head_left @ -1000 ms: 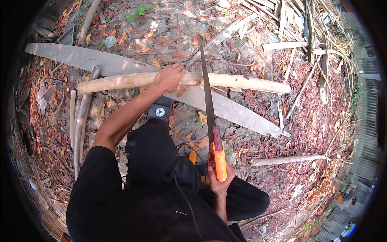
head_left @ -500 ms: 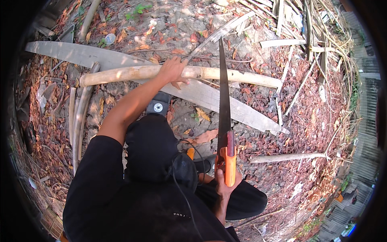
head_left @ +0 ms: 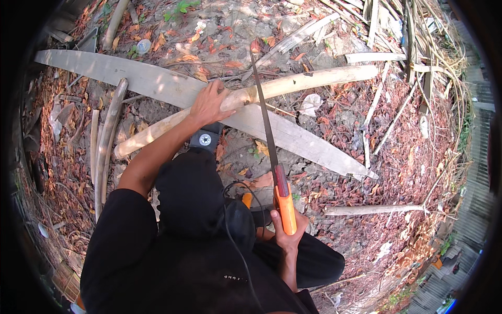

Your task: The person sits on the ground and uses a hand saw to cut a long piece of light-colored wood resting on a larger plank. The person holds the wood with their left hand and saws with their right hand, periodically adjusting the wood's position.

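My left hand (head_left: 210, 103) is wrapped over a pale bamboo pole (head_left: 319, 78), a little left of the pole's middle. The pole slants up to the right across a long grey wooden plank (head_left: 298, 140) on the ground. In my right hand (head_left: 289, 231) is the orange handle of a hand saw (head_left: 285, 201). Its long dark blade points away from me and crosses the pole just right of my left hand, by a joint. Whether the teeth touch the bamboo I cannot tell. My shoe (head_left: 205, 138) is beside the plank, below the left hand.
Weathered poles (head_left: 108, 138) lie at the left, one reaching the plank. A short stick (head_left: 374, 209) is on the right. Split bamboo strips (head_left: 410, 36) are heaped at the far right, near corrugated sheets (head_left: 473, 157). Dry leaves cover much of the soil.
The bamboo pole has turned, its right end swinging farther away and its left end nearer. The saw blade has tilted leftward and shifted closer to my left hand.
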The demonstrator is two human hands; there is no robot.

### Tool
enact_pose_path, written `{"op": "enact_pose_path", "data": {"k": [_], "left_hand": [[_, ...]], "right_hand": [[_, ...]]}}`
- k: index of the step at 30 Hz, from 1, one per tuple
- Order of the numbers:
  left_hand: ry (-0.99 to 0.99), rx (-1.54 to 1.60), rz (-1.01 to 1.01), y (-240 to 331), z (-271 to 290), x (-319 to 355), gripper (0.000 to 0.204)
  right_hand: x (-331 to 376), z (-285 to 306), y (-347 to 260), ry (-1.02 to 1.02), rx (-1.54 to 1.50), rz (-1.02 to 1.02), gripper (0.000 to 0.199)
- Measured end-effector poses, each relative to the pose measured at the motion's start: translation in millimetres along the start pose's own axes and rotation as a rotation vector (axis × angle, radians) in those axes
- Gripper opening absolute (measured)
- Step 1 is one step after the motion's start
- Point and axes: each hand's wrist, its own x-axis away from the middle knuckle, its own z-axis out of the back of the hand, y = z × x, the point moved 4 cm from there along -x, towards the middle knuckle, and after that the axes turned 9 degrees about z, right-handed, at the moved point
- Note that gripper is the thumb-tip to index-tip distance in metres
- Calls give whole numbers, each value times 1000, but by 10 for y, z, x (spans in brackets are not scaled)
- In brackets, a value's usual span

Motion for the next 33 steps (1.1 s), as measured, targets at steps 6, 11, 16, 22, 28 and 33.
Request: {"op": "enact_pose_path", "data": {"k": [6, 11, 16, 22, 28, 33], "left_hand": [[-142, -37, -91, -131, 8, -230, 63], [-76, -187, -96, -8, 84, -196, 69], [-159, -191, -24, 3, 90, -208, 70], [-123, -241, -101, -8, -1, -236, 65], [-133, -222, -67, -47, 19, -264, 65], [-144, -243, -88, -12, -31, -238, 69]], "right_hand": [[-52, 58, -75, -34, -58, 21, 25], [83, 86, 25, -2, -81, -84, 23], [51, 92, 54, 3, -45, -110, 24], [-79, -118, 299, 19, -187, -205, 19], [-71, -236, 424, 6, -123, -86, 9], [-43, -349, 597, 105, -240, -169, 18]]}}
